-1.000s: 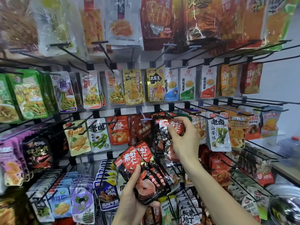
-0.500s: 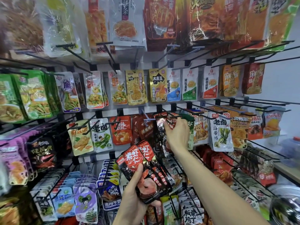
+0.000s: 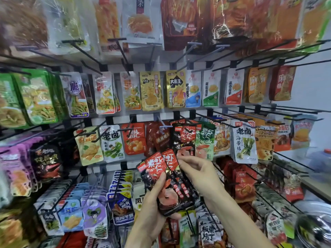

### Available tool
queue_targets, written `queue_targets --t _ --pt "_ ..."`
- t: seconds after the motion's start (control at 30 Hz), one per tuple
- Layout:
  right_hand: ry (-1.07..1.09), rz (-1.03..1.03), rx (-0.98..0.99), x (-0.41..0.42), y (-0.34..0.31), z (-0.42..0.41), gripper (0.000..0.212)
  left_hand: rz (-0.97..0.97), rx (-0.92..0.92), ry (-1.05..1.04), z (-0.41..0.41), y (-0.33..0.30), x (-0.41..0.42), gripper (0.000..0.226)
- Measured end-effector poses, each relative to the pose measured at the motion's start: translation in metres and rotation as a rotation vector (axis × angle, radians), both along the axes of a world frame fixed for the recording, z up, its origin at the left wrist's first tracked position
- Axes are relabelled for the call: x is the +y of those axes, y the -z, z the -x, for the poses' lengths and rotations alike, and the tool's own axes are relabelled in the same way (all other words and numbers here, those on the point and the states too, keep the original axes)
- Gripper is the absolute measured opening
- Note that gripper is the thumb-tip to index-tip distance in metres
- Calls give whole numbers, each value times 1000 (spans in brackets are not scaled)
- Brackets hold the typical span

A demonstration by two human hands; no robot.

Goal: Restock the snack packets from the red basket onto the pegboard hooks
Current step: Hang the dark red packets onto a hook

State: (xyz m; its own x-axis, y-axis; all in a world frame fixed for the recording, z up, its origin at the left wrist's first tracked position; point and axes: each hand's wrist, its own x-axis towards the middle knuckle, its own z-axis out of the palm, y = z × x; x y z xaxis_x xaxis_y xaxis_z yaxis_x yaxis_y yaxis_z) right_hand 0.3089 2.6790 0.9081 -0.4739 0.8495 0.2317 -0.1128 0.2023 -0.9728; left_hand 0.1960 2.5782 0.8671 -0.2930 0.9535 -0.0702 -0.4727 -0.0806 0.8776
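The left hand (image 3: pixel 152 208) grips a fan of glossy black-red packets (image 3: pixel 166 181); at 2 o'clock, the right hand (image 3: pixel 198 170) pinches one's top corner.

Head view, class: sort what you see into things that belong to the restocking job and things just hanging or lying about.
Belongs to the job:
- stack of red-and-black packets, gripped by the left hand
- right hand, pinching the stack's top
- matching packet on its hook

Just about:
- gold packets
- seaweed-knot packets
- purple packet
- metal bowl
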Motion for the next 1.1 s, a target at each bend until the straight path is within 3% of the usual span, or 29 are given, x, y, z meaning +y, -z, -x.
queue_targets --t 0.07,0.17,0.3,0.43,0.6,0.83,0.93,1.1 --pt "7 14 29 1 -1 -3 12 1 15 -5 -1 2 2 54" --pt "15 40 65 -2 -5 -5 9 12 5 -20 0 5 3 80" --pt "92 56 172 -4 -6 -7 18 24 -2 -24 -1 5 5 93" --pt "162 49 264 -6 -4 -3 18 -8 11 -34 -6 -2 8 85" --pt "220 45 365 -3 -9 0 22 -19 -8 -55 -11 -11 11 60" --pt "227 148 430 12 -18 2 25 -4 -65 -119 -10 -17 20 65" --pt "337 52 430 24 -23 3 20 8 -104 -189 -10 -20 21 61" --pt "427 -180 322 46 -29 10 37 38 -135 -298 -9 -23 19 65"
